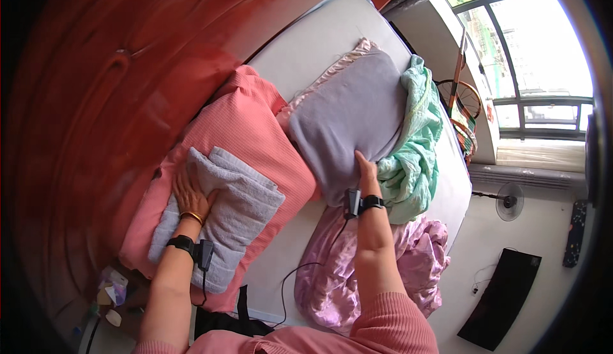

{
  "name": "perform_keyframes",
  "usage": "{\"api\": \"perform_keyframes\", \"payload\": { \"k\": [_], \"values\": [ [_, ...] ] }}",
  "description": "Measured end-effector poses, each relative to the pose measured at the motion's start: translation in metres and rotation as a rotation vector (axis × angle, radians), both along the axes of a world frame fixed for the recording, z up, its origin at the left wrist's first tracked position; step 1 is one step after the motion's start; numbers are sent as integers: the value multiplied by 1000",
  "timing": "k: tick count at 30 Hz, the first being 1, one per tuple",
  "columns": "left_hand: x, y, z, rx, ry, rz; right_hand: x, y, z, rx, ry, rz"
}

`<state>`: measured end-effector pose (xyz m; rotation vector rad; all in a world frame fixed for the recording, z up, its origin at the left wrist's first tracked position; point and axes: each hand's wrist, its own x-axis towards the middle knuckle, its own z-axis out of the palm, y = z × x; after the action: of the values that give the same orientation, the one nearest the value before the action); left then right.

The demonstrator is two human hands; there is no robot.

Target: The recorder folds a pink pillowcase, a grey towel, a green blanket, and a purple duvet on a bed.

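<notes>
My left hand point(189, 195) lies flat, fingers stretched, on a folded grey towel point(239, 217). Beneath that towel is a pink ribbed cloth-covered bundle, perhaps a pillow point(255, 124). At the near right edge of a grey cloth-covered pillow point(351, 108) with a pink satin edging, my right hand point(366, 170) touches the grey cloth. Its thumb side shows, but the other fingers are hidden, so its grip is unclear. A crumpled mint-green cloth point(418, 143) lies right beside that hand. Below my right forearm spreads a shiny lilac satin cloth point(332, 284).
Everything lies on a bed with a white mattress point(287, 54), bordered on the left by a glossy red-brown wooden headboard point(128, 105). Beyond the right side are a fan point(509, 201), a wheel point(468, 102) and a black panel point(501, 300) on the floor. Thin cables trail from both wrist devices.
</notes>
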<state>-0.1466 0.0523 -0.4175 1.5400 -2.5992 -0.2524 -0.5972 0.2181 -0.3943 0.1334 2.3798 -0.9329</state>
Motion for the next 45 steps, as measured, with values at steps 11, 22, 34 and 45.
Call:
{"api": "perform_keyframes", "payload": {
  "k": [11,22,34,45],
  "values": [
    [1,4,-6,-98,-4,-28,-7,-83,93,-546,330,5],
    [2,-2,14,-43,72,-34,-19,-162,216,-1058,510,617],
    [3,-1,11,-27,4,22,28,-102,1,-210,831,394],
    [-7,0,2,-72,29,-50,31,-237,33,-49,667,470]
  ]
}}
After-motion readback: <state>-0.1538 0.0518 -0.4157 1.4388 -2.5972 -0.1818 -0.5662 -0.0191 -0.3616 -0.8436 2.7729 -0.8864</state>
